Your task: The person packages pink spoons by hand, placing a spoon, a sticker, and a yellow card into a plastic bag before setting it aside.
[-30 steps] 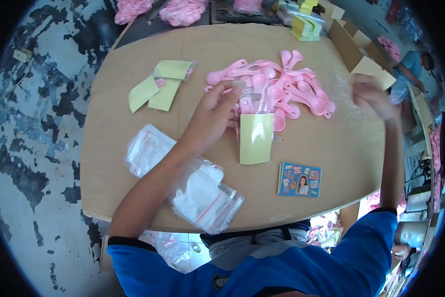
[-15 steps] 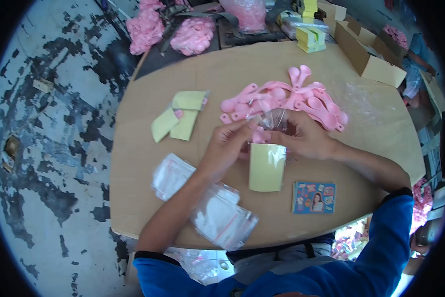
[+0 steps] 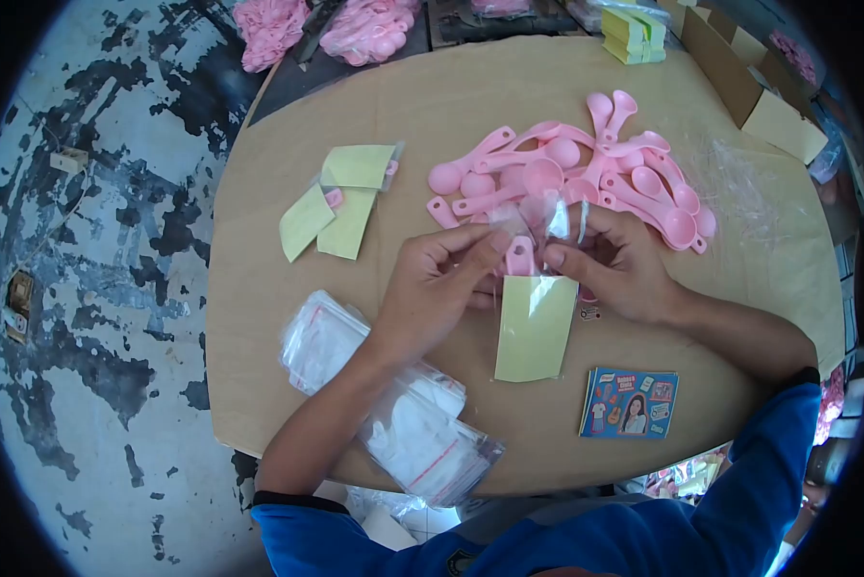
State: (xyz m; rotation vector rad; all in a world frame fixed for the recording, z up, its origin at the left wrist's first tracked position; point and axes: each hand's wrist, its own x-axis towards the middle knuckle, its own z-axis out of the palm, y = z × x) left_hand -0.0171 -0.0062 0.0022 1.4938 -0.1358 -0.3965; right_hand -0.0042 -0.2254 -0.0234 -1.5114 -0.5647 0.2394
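Both hands pinch the upper part of a clear plastic bag, my left hand on one side and my right hand on the other. Inside the bag are a yellow card and a pink spoon, whose holed handle end shows above the card. A pile of pink spoons lies just beyond the hands. Near my left forearm are stacks of clear bags. Small blue printed cards lie stacked below my right hand.
Several packets with yellow cards lie at the left of the brown tabletop. At the back are bundled yellow cards, bagged pink items and an open cardboard box. Loose clear film lies at the right.
The view has shifted closer to the table. The fingers of my right hand have moved at the bag's upper edge, and the pink handle end shows more clearly between the hands.
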